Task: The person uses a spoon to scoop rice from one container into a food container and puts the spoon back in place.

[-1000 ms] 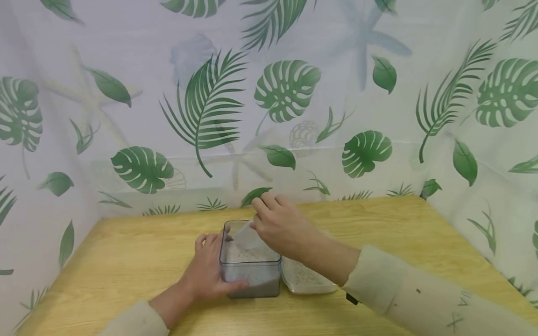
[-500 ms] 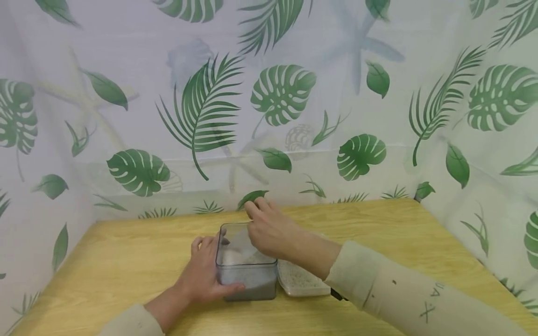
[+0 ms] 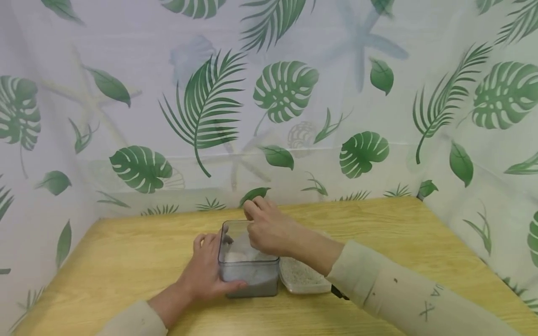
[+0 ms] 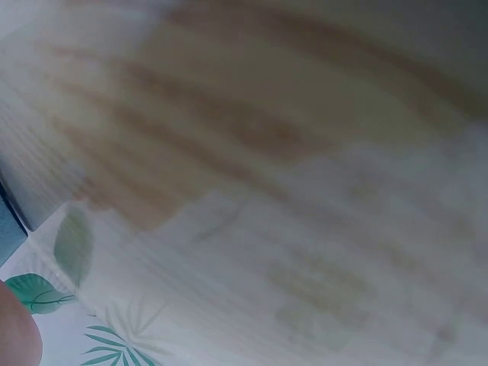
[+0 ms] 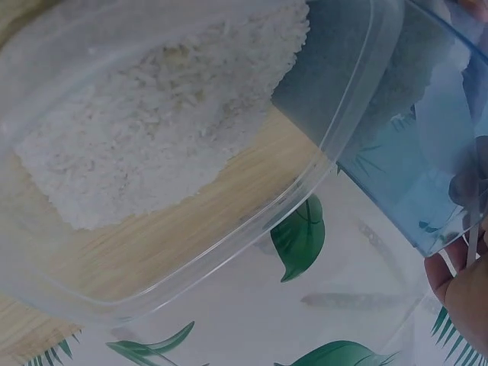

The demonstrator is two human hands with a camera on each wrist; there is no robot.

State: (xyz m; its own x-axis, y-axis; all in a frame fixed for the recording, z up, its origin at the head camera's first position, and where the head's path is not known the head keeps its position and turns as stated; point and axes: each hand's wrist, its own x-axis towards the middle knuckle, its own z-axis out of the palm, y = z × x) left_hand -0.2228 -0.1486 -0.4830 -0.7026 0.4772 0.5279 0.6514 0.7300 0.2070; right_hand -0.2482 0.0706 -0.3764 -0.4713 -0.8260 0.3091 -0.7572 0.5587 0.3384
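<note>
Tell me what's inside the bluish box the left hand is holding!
Inside the bluish box are pale grains like rice and part of a whitish scoop. From the head view, the right hand covers the far-right corner, so anything there is hidden.

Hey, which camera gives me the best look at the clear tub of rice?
The right wrist view: the clear tub fills much of the frame, and the rice shows grain by grain. The head view shows it smaller, partly behind the right arm. The left wrist view misses it.
</note>
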